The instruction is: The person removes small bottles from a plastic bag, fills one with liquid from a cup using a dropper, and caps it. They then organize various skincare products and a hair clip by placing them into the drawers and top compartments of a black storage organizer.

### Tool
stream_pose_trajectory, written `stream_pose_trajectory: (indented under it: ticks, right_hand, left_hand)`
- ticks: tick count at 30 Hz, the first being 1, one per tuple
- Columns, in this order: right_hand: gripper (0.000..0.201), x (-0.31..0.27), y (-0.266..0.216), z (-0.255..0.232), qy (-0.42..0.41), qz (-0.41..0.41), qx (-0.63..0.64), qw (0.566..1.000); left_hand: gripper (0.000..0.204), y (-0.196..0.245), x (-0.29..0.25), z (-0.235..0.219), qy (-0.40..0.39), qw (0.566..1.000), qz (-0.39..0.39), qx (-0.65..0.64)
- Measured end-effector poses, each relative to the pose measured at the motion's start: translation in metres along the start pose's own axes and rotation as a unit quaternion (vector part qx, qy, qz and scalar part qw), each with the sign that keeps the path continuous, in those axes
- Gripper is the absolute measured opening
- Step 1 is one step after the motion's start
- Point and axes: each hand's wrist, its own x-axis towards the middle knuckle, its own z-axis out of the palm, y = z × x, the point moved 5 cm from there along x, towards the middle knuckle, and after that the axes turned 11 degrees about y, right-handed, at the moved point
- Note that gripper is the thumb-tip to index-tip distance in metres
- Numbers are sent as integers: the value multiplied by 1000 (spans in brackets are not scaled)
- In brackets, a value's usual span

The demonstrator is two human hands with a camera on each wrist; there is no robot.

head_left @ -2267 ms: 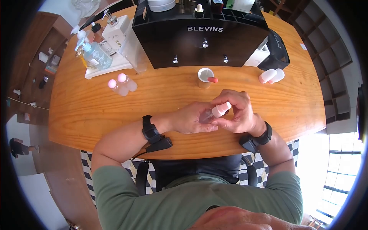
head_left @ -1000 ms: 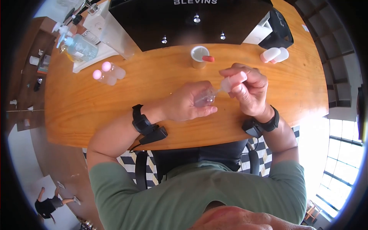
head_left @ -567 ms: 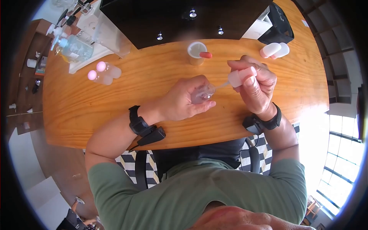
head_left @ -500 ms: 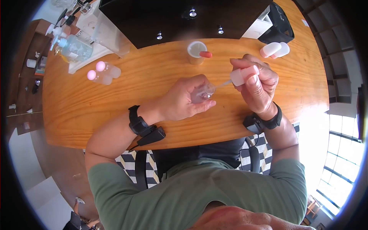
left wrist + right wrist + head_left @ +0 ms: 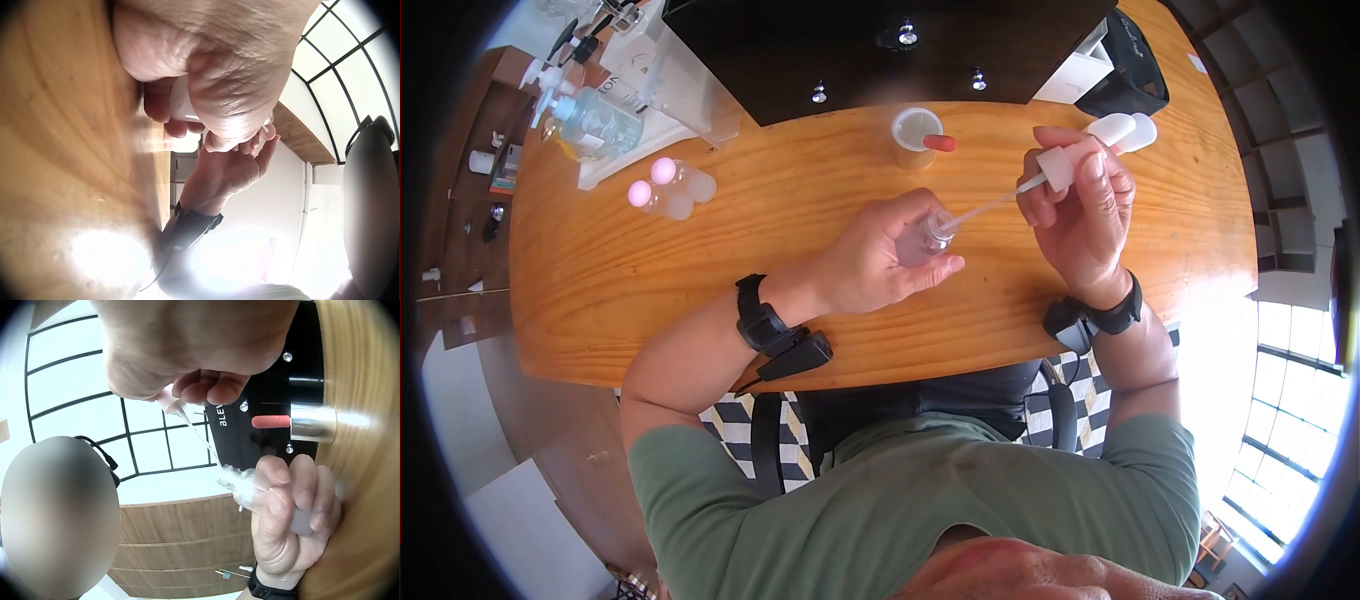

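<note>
In the head view my left hand (image 5: 875, 258) grips a small clear bottle (image 5: 918, 244) over the table, its uncapped neck facing right. My right hand (image 5: 1090, 220) pinches a pale pink spray pump (image 5: 1057, 169) up and to the right of the bottle. From the pump a thin dip tube (image 5: 997, 206) slants down to the bottle, its lower end right at the open mouth. The right wrist view shows the same tube (image 5: 199, 435) running to the threaded bottle neck (image 5: 230, 477). Palm and fingers hide much of the bottle in the left wrist view.
A cup (image 5: 913, 157) with a coral-tipped piece (image 5: 940, 143) at its rim stands beyond the hands. Two pink-capped bottles (image 5: 685, 188) lie left. Behind are a black drawer box (image 5: 860, 60), pump bottles (image 5: 605, 128) and a black bag (image 5: 1138, 70); two white-topped pieces (image 5: 1142, 133) lie right.
The pump sat on the bottle at first. My right hand has drawn it away up and to the right, baring more of the tube. The left hand keeps holding the bottle.
</note>
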Motion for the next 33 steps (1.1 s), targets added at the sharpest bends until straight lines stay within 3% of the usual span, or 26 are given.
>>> stream_pose_trajectory:
  ticks: [8, 23, 33]
  right_hand:
    - [39, 3, -3, -4, 46, -2, 39, 998]
    - [38, 3, 2, 1, 43, 39, 12, 998]
    - [41, 5, 11, -7, 51, 52, 21, 997]
  left_hand:
    - [22, 2, 2, -1, 20, 1000, -5, -15]
    - [21, 5, 1, -6, 35, 999, -39, 2]
    - [25, 6, 0, -11, 59, 998, -3, 11]
